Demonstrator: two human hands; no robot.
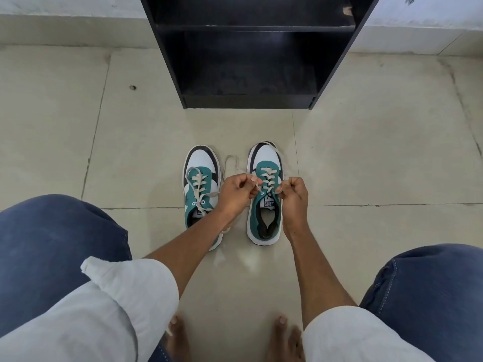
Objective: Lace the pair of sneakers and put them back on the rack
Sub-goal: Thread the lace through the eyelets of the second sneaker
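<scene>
From the head camera, two teal, white and black sneakers stand side by side on the tiled floor (366, 158), toes pointing toward a black rack (248, 61) that sits on the floor against the far wall. The pair lies near the rack's front edge but apart from it, close to a grout line between tiles.

The left sneaker (201, 184) has its white lace loosely threaded, with slack ends trailing. The right sneaker (266, 194) shows tidy crossed rows of its lace (267, 177) down the eyelets, and a loop of loose lace lies on the floor between the two shoes.

The left hand (236, 190) is curled closed, pinching one end of the right sneaker's lace. The right hand (294, 192) is likewise closed, pinching the other end just beside the top eyelets.

Both forearms reach down between blue-trousered knees, with white sleeves rolled up.
</scene>
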